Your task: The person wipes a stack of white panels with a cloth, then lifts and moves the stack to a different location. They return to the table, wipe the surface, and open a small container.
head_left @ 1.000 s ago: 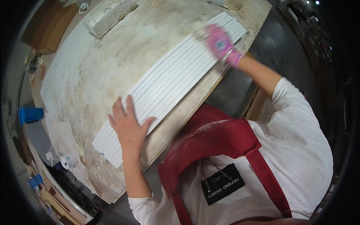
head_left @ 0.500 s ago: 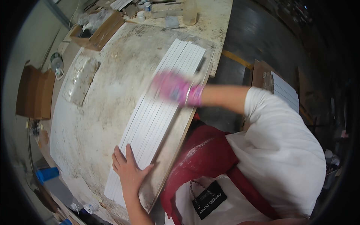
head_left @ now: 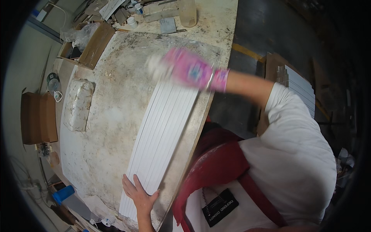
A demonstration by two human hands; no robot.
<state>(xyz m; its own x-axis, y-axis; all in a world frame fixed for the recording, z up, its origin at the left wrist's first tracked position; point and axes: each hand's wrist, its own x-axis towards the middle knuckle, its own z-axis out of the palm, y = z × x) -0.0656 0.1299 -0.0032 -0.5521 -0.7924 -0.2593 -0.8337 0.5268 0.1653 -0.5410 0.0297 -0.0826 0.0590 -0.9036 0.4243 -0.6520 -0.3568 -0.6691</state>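
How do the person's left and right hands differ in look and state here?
The left hand is bare; the right hand wears a pink patterned glove.
The left hand looks fairly sharp, fingers spread; the right hand is blurred, so its grip is unclear.
The left hand is at the white strips' near end, the right hand over their far end.
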